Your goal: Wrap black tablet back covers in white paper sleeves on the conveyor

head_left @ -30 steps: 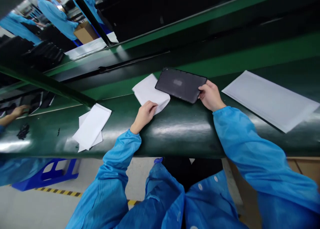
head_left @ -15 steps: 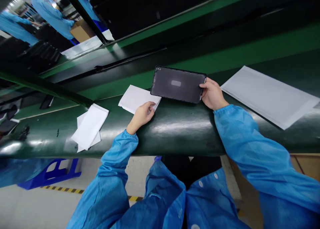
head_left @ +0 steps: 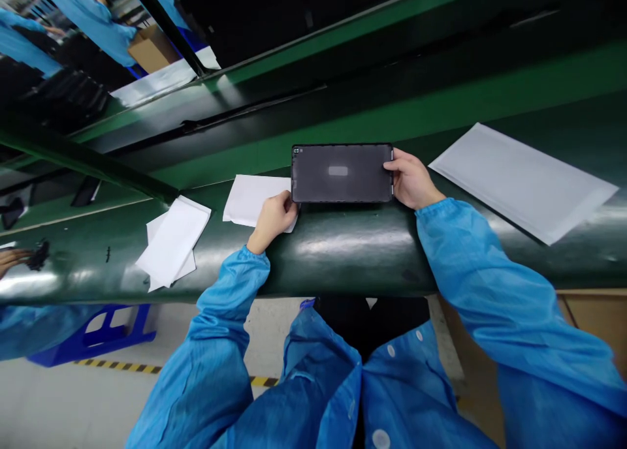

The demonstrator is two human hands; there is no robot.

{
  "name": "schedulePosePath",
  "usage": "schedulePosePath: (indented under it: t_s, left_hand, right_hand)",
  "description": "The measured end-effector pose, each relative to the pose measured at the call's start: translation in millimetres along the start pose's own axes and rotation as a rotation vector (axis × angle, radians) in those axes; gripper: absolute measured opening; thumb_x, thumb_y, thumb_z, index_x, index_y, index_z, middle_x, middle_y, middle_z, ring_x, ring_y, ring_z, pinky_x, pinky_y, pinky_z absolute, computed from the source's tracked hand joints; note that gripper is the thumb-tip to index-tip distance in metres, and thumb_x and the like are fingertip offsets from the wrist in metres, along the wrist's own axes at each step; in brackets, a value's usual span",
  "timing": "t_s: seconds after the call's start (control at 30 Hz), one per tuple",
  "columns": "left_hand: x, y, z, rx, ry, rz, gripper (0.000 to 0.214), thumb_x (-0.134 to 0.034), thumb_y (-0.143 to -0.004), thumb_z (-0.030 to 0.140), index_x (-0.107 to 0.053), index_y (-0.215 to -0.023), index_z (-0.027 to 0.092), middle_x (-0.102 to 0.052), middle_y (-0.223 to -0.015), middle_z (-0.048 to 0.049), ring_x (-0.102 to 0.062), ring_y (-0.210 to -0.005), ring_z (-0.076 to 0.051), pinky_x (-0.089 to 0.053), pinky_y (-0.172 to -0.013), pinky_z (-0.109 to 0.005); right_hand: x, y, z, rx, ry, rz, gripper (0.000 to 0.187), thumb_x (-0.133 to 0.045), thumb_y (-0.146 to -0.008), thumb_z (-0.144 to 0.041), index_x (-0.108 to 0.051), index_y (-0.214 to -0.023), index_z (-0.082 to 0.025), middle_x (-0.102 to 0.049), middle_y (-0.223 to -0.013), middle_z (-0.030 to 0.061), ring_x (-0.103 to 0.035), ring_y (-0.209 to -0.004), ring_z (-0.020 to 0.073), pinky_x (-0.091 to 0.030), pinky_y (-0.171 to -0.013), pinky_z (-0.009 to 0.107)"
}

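Note:
A black tablet back cover (head_left: 355, 175), with a small camera hole at its upper left and a pale grey label in the middle, is held level above the green bench. My right hand (head_left: 414, 180) is closed on its right end, thumb over the face and fingers behind. At the lower left corner my left hand (head_left: 274, 219) has its fingers curled and pinched against the edge; the fingertips are partly hidden. Beneath that hand lies a white pouch (head_left: 247, 198), partly covered by the cover and the hand.
A larger white padded sleeve (head_left: 524, 181) lies at the right on the green bench (head_left: 343, 266). White pouches (head_left: 179, 243) overlap at the left, below a slanted green bar (head_left: 98, 165). Another person's hand (head_left: 12, 258) shows at the far left. Behind are people in blue and a cardboard box (head_left: 153, 47).
The tablet back cover has turned from tilted to level, its left end coming down to my left hand. My left fingers have closed at its corner. Another person's hand has appeared at far left.

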State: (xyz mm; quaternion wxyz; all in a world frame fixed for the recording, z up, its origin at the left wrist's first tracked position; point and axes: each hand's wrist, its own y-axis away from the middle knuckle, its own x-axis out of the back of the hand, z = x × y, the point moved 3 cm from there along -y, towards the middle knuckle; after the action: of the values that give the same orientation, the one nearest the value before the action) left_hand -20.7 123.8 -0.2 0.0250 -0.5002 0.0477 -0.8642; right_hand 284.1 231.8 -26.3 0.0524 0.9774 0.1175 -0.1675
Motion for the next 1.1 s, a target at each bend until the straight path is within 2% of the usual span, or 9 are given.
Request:
schedulePosePath:
  t_s: [0.1,0.23,0.37,0.5,0.63,0.8,0.87,1.0,1.1]
  left_hand:
    - [0.2,-1.0,-1.9,0.059,0.145,0.063,0.01,-0.061,-0.088,0.017,-0.058,-0.08,0.021,-0.063,-0.067,0.0008,-0.058,-0.061,-0.016,-0.042,-0.065,-0.027]
    - [-2.3,-1.9,-5.1,0.112,0.301,0.13,0.013,-0.058,-0.09,0.019,-0.057,-0.078,0.021,-0.058,-0.062,0.0031,-0.055,-0.058,-0.013,-0.041,-0.062,-0.025]
    - [-2.5,-2.7,-7.7,0.135,0.377,0.224,0.018,-0.061,-0.091,0.023,-0.056,-0.073,0.021,-0.057,-0.062,0.003,-0.052,-0.057,-0.012,-0.041,-0.06,-0.024]
    - [-0.8,-3.4,-8.7,0.139,0.39,0.298,0.021,-0.063,-0.091,0.025,-0.056,-0.072,0.021,-0.054,-0.06,0.0039,-0.05,-0.057,-0.012,-0.041,-0.059,-0.024]
    - [2.0,-3.4,-9.0,0.147,0.362,0.338,0.022,-0.065,-0.089,0.023,-0.055,-0.07,0.021,-0.052,-0.059,0.0044,-0.048,-0.057,-0.012,-0.041,-0.06,-0.024]
    - [5.6,-2.1,-8.3,0.152,0.309,0.349,0.026,-0.066,-0.092,0.023,-0.052,-0.07,0.021,-0.051,-0.059,0.0049,-0.048,-0.056,-0.012,-0.04,-0.061,-0.025]
    - [5.8,-1.1,-7.2,0.142,0.3,0.353,0.026,-0.065,-0.094,0.024,-0.052,-0.071,0.021,-0.053,-0.059,0.005,-0.049,-0.056,-0.012,-0.04,-0.062,-0.025]
    - [1.6,0.8,0.2,0.065,0.225,0.327,0.024,-0.064,-0.097,0.026,-0.055,-0.076,0.021,-0.056,-0.061,0.0043,-0.051,-0.056,-0.012,-0.04,-0.061,-0.026]
    - [-3.6,1.6,11.0,-0.02,0.117,0.275,0.022,-0.063,-0.1,0.029,-0.058,-0.08,0.022,-0.059,-0.065,0.0025,-0.054,-0.058,-0.013,-0.039,-0.062,-0.027]
  right_hand:
    - [0.2,0.1,1.9,0.016,0.027,0.006,0.036,-0.071,-0.066,-0.03,-0.07,-0.101,-0.024,-0.081,-0.115,0.004,-0.076,-0.118,0.0316,-0.07,-0.092,0.047]
    - [3.4,-1.0,6.1,0.015,0.078,0.002,0.04,-0.073,-0.068,-0.032,-0.069,-0.108,-0.026,-0.079,-0.119,0.0045,-0.076,-0.108,0.0295,-0.069,-0.069,0.038]
    - [6.3,-1.7,8.6,0.023,0.144,-0.016,0.039,-0.073,-0.072,-0.036,-0.066,-0.11,-0.029,-0.076,-0.105,0.0038,-0.072,-0.085,0.0243,-0.06,-0.056,0.034]
    - [2.1,1.1,9.3,0.01,0.181,-0.077,0.037,-0.075,-0.076,-0.04,-0.064,-0.11,-0.03,-0.068,-0.087,0.0012,-0.058,-0.063,0.0185,-0.05,-0.048,0.032]
    - [-8.9,8.4,9.6,-0.031,0.163,-0.135,0.04,-0.08,-0.075,-0.042,-0.065,-0.111,-0.03,-0.066,-0.079,-0.0006,-0.052,-0.056,0.0152,-0.047,-0.044,0.03]
    - [-24.0,17.7,11.6,-0.092,0.143,-0.202,0.054,-0.084,-0.074,-0.042,-0.069,-0.124,-0.028,-0.073,-0.084,0.0011,-0.06,-0.056,0.0169,-0.051,-0.043,0.03]
    - [-29.6,20.3,12.0,-0.095,0.129,-0.233,0.055,-0.084,-0.075,-0.042,-0.068,-0.124,-0.027,-0.073,-0.083,0.0008,-0.062,-0.057,0.017,-0.052,-0.043,0.029]
    - [-41.8,25.5,13.5,-0.108,0.096,-0.335,0.054,-0.088,-0.075,-0.043,-0.065,-0.12,-0.024,-0.071,-0.08,-0.0006,-0.062,-0.054,0.0151,-0.052,-0.042,0.026]
    - [-49.9,29.3,16.0,-0.114,0.054,-0.389,0.059,-0.093,-0.072,-0.043,-0.062,-0.119,-0.025,-0.076,-0.091,0.0011,-0.065,-0.058,0.0145,-0.056,-0.043,0.025]
